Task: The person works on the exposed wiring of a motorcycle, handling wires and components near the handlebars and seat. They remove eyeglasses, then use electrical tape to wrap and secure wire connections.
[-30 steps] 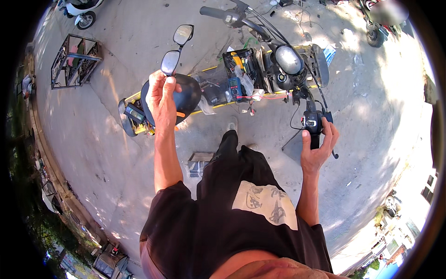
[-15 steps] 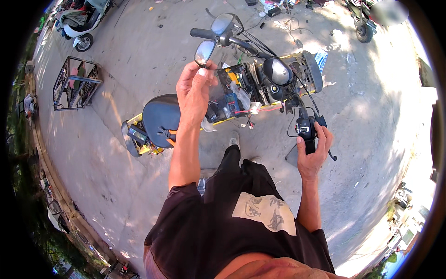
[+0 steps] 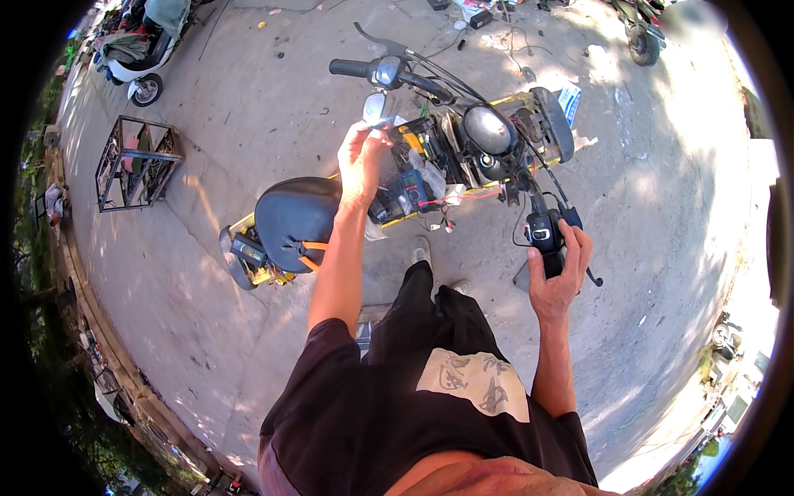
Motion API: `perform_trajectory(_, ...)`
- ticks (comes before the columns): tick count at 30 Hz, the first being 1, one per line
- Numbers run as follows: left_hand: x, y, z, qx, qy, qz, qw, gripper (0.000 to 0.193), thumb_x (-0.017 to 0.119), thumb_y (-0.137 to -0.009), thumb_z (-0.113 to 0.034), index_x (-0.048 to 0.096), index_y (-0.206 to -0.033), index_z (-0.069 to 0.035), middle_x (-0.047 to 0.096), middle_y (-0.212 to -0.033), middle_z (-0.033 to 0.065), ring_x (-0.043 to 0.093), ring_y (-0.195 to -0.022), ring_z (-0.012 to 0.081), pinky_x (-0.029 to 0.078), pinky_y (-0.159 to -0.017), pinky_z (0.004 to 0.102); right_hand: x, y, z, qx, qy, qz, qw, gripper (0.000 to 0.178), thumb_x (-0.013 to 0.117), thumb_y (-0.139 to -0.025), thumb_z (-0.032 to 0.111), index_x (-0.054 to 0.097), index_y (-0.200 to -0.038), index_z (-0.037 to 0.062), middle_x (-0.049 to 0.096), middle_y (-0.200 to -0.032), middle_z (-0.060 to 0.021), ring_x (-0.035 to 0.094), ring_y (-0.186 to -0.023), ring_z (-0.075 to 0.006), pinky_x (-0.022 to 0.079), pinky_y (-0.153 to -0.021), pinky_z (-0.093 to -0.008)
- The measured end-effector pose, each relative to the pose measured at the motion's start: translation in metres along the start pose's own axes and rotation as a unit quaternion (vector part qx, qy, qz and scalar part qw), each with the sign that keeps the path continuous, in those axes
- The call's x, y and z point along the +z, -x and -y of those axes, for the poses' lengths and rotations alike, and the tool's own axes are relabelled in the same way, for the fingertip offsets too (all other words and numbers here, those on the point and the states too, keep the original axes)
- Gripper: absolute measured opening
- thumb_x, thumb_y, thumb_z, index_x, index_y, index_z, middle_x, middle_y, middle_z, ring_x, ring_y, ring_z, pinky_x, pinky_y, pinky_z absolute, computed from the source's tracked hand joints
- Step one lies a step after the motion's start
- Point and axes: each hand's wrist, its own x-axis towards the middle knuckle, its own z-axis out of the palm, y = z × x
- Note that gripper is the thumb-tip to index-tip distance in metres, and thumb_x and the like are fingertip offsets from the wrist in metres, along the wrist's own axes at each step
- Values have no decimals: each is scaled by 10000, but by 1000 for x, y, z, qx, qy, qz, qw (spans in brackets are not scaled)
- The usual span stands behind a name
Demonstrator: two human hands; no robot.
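Observation:
My left hand is raised over the scooter, its thumb and fingertips pinching a pair of glasses. One shiny lens catches bright glare; the rest of the frame is hard to make out against the handlebar. On the right, my right hand wraps round the black handlebar grip, beside the switch housing. The partly stripped yellow scooter stands across in front of me. Its open middle holds a blue multimeter with a red lead, wires and a clear plastic bag.
Orange-handled pliers lie on the black seat. A metal-framed crate stands at left on the concrete, with a white scooter behind it. Loose wires and litter lie at the far side. Another scooter is at far right.
My left hand has moved right and slightly down with the glasses, which have turned and now show smaller lens area. My right hand stays on the grip.

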Motion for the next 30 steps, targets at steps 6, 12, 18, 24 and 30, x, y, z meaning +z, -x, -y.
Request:
perform_trajectory(6, -1, -8, 33, -37, -37, -42, 998, 261, 708, -977, 11, 687, -1226, -66, 714, -1180, 39, 671, -1044, 143, 563, -979, 359, -1, 0, 2, 7, 0, 1, 1000, 585, 824, -871, 66, 620, -1415, 2, 557, -1381, -204, 568, -1276, -379, 456, -1109, -460)
perform_trajectory(12, -1, -20, 54, -49, -49, -25, 997, 299, 742, -936, 58, 694, -1212, -46, 691, -1224, 5, 657, -1078, 134, 536, -1015, 332, -2, -1, 2, 4, 8, 7, 1000, 619, 839, -871, 94, 607, -1437, -5, 546, -1363, -204, 554, -1248, -378, 461, -1086, -462)
perform_trajectory(18, 12, -23, 54, -128, -51, -43, 990, 338, 736, -935, 81, 661, -1239, -47, 650, -1310, 27, 661, -1126, 142, 531, -1017, 324, -1, 1, 2, 10, 5, 5, 1000, 586, 829, -893, 107, 615, -1428, 4, 555, -1379, -207, 568, -1262, -384, 456, -1102, -467)
perform_trajectory(24, 8, -32, 76, -134, -45, -22, 990, 386, 719, -945, 85, 608, -1290, -48, 632, -1311, 41, 683, -1122, 146, 540, -1005, 310, -2, -2, 2, -4, 14, 10, 1000, 603, 835, -890, 105, 607, -1436, -6, 549, -1358, -199, 564, -1236, -368, 472, -1069, -458)
perform_trajectory(30, 1, -30, 86, -115, -60, -48, 990, 472, 705, -929, 64, 568, -1372, -24, 617, -1339, 78, 702, -1129, 179, 561, -950, 329, -3, 2, 0, 5, 12, 12, 1000, 586, 827, -912, 138, 610, -1437, -5, 553, -1378, -206, 564, -1261, -370, 457, -1098, -464)
